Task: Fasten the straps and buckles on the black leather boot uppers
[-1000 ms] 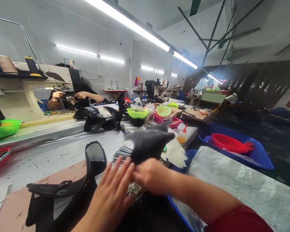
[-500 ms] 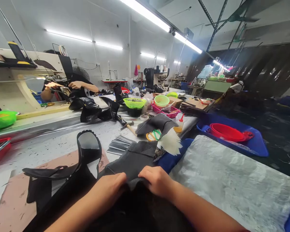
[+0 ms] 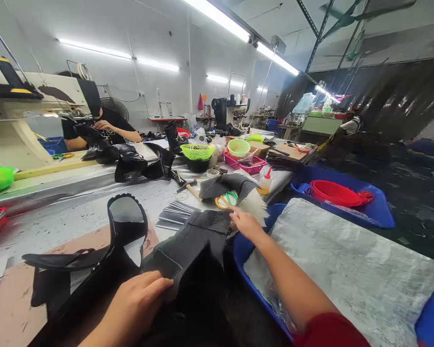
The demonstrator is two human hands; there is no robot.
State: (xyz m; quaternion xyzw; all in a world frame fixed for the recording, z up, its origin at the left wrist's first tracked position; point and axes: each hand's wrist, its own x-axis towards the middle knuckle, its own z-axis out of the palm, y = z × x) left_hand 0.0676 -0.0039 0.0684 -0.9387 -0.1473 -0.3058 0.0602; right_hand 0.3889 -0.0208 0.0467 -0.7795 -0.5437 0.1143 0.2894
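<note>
My left hand [image 3: 137, 301] is closed on the near edge of a dark grey stitched leather piece [image 3: 191, 241] that lies across the table's front. My right hand [image 3: 246, 224] stretches forward with its fingers open, over the far end of that piece. Its fingertips are close to the yellow-and-green scissors [image 3: 226, 200] and a white paper pattern [image 3: 255, 207]. A black boot upper [image 3: 125, 226] with a scalloped rim stands just left of the leather piece. Black strips [image 3: 175, 214] lie beyond it.
A hammer [image 3: 188, 188], a glue bottle [image 3: 264, 183], green baskets [image 3: 198, 153] and a pink basket [image 3: 248, 166] crowd the table's far end. A person [image 3: 101, 127] sits at a sewing machine [image 3: 18, 120] across it. Blue trays [image 3: 369, 212] stand to the right, one holding a red basin [image 3: 334, 193].
My right hand let go of the leather piece and reached forward toward the scissors. The left hand keeps its grip. The view has shifted slightly down and left.
</note>
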